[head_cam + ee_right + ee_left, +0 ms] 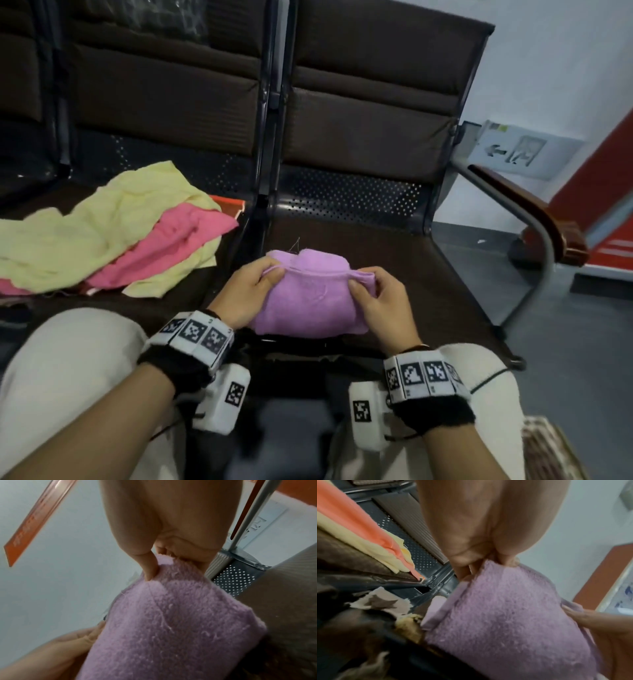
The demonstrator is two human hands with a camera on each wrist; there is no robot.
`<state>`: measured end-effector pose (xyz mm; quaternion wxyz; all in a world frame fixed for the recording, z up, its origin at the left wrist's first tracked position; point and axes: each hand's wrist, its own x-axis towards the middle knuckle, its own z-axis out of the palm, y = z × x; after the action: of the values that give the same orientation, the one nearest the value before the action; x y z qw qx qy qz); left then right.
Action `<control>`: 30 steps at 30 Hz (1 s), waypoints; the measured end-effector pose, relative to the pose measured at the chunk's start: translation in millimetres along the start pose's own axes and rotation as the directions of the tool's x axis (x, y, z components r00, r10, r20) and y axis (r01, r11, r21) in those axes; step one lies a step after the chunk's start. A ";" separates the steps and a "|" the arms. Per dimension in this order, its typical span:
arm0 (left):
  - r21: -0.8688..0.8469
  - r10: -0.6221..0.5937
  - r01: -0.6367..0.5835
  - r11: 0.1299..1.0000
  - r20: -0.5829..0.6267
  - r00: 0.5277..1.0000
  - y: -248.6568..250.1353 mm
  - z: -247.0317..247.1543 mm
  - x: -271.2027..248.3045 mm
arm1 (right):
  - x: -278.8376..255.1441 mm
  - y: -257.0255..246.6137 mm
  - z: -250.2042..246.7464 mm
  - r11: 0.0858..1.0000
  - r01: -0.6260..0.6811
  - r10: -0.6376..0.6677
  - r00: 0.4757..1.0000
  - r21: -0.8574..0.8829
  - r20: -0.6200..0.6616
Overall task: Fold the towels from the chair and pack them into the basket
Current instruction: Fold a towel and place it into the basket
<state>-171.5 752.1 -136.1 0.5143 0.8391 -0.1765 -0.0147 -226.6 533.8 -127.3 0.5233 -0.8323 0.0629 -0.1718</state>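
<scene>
Left hand (248, 291) pinches left top edge of purple towel (308, 301), thumb over hem. Right hand (383, 301) pinches right top corner of same towel. Towel partly folded, lower part resting on near edge of right chair seat (428, 274), upper edge lifted between both hands. Farther left, on neighbouring seat: loose heap of yellow towel (85, 233) with pink towel (171, 240) lying across it, well apart from purple one. Chair backrest (370, 102) behind.

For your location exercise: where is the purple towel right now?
In the head view, the purple towel sits centre frame on the right-hand seat, pinched between left hand and right hand, right of the yellow and pink towels.
</scene>
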 end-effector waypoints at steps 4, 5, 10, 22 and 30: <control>0.039 -0.069 0.068 0.997 0.049 0.996 -2.3 7.7 2.9 | 7.6 9.5 1.5 0.994 -0.068 0.069 0.998 -0.084 0.009; 0.017 -0.092 0.092 0.996 0.050 0.994 -0.9 7.8 8.0 | 14.3 10.6 1.3 0.991 -0.081 0.082 0.997 -0.106 0.007; 0.037 -0.136 0.133 0.990 0.090 0.987 1.7 0.7 51.9 | 60.1 16.5 4.0 0.977 -0.117 0.124 0.992 -0.178 0.028; 0.175 -0.298 0.291 0.941 0.014 0.955 -60.7 21.8 151.3 | 137.8 55.0 25.2 0.893 -0.139 0.217 0.966 -0.428 0.140; 0.365 -0.104 0.066 0.929 0.084 0.991 -52.6 32.0 113.1 | 99.0 53.5 11.6 0.784 0.316 0.239 0.641 -0.534 0.730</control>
<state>-57.3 710.9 -179.0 0.3404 0.9244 -0.1656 -0.0470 -126.1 491.7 -157.8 0.1919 -0.9483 -0.1309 0.2160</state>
